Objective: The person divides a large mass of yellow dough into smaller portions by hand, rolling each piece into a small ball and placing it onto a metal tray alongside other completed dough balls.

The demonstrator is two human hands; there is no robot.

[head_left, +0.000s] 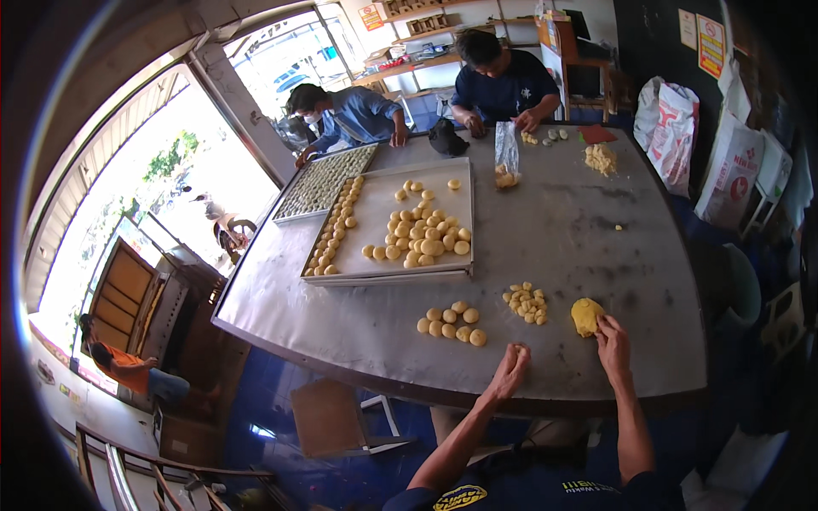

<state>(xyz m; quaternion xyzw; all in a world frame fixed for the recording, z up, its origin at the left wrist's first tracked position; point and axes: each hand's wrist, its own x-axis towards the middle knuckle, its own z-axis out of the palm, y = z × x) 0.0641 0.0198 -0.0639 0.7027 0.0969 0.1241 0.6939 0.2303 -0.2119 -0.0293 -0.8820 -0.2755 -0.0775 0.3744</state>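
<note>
At the near edge of the metal table, my left hand (511, 368) has its fingers curled together; whatever lies inside them is hidden. The fingers of my right hand (613, 342) grip the near right edge of a yellow dough lump (585, 315), which rests on the tabletop. Just left of that lump is a small heap of cut dough pieces (527, 303). Farther left, several round dough balls (449, 324) sit in a loose cluster, nearer to my left hand.
A large tray (400, 274) holds many dough balls, beside a second filled tray (294, 189). Across the metal table (562, 230), two people (507, 85) (358, 119) work near a plastic bag (506, 157) and crumbly dough (601, 159). A stool (328, 417) stands below the near edge.
</note>
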